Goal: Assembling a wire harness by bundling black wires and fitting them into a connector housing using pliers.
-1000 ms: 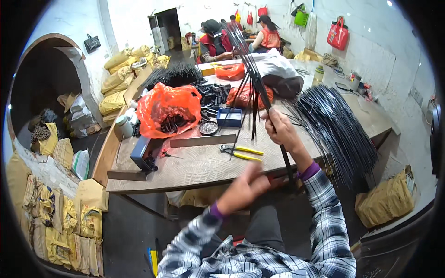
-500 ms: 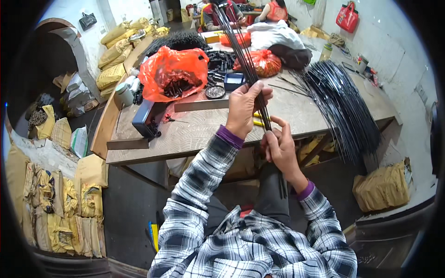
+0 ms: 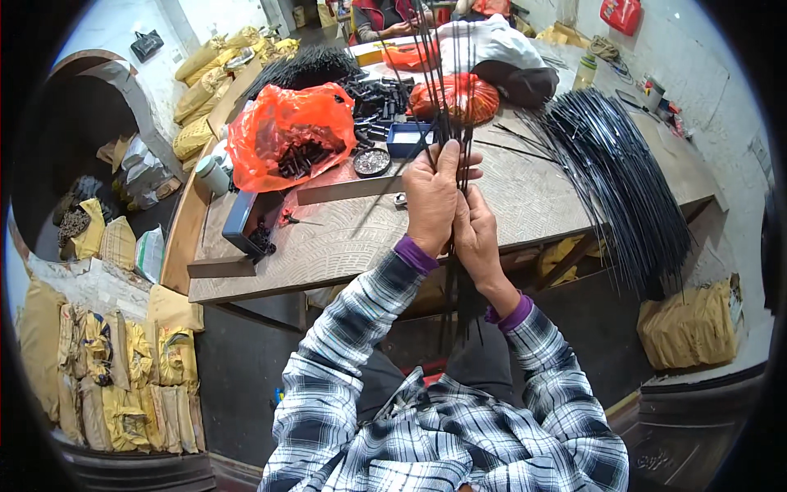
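Above the table's point(image 3: 328, 246) near edge, held a bundle of thin black rods point(image 3: 443, 125) running from six to twelve o'clock. Clamped left hand point(image 3: 432, 199) around it and right hand point(image 3: 480, 234) just below, toward four. Saw a thicker sheaf of black rods point(image 3: 620, 176) between two and three, and an orange-red plastic bag point(image 3: 247, 148) of black parts point(image 3: 303, 156) between ten and eleven.

Well left of the left hand point(image 3: 432, 201), I see yellow sacks point(image 3: 197, 94) piled; far beyond the right hand point(image 3: 478, 238), a red bag point(image 3: 620, 15) hangs on the wall point(image 3: 689, 57).
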Demonstrator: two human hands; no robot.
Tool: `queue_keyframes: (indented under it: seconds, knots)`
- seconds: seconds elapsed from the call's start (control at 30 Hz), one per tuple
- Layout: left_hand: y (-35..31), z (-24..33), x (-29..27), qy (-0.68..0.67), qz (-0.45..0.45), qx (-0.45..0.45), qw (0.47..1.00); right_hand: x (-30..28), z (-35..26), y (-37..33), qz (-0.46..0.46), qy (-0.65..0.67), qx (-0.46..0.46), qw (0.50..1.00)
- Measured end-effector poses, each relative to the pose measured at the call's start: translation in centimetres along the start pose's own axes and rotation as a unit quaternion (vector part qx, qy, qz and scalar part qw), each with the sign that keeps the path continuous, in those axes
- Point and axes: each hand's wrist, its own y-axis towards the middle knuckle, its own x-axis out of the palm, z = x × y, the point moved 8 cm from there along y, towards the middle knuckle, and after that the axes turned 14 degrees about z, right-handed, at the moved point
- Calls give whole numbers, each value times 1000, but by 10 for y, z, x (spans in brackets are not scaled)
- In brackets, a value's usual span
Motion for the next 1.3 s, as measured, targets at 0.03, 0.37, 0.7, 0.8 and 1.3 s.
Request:
queue_keyframes:
  seconds: [0.03, 0.37, 0.7, 0.8, 1.3]
  knots:
    - [2, 2, 3, -2, 7, 20, 1000, -4, -1, 6, 31, -10, -32, 999]
    - [38, -1, -14, -3, 53, 45, 998, -13, -5, 54, 43, -119, -82, 988]
    - [49, 16, -37, -122, 31, -69, 990, -78, -47, 140, 56, 58, 68, 994]
    - [41, 12, -23, -97, -76, -89, 988, -75, -30, 143, 27, -23, 72, 997]
    - [43, -7, -8, -110, -6, -91, 990, -14, -13, 11, -80, -94, 92, 988]
